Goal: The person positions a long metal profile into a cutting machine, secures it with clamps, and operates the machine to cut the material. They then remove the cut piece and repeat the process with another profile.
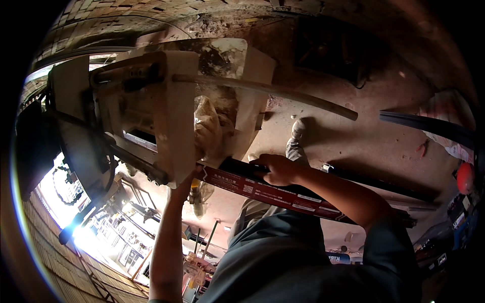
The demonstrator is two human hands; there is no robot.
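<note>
A long, narrow dark red box (268, 193) with pale print slants across in front of my body. Along its far side runs a black length (235, 166); I cannot tell if this belongs to the box or lies in it. My left hand (190, 178) closes on the box's left end, its fingers partly hidden. From above, my right hand (278, 169) is bent round the black far side of the box. Just beyond the left end stands a large worn pale machine frame (182, 111), with crumpled translucent plastic (206, 123) hanging inside it.
A long pale bar (303, 96) juts right from the machine. Black strips (424, 123) reach in at the right, above a red-handled tool (422, 148) on the floor. Another dark bar (384, 184) lies beyond my right forearm. A red rounded object (465, 178) stands far right.
</note>
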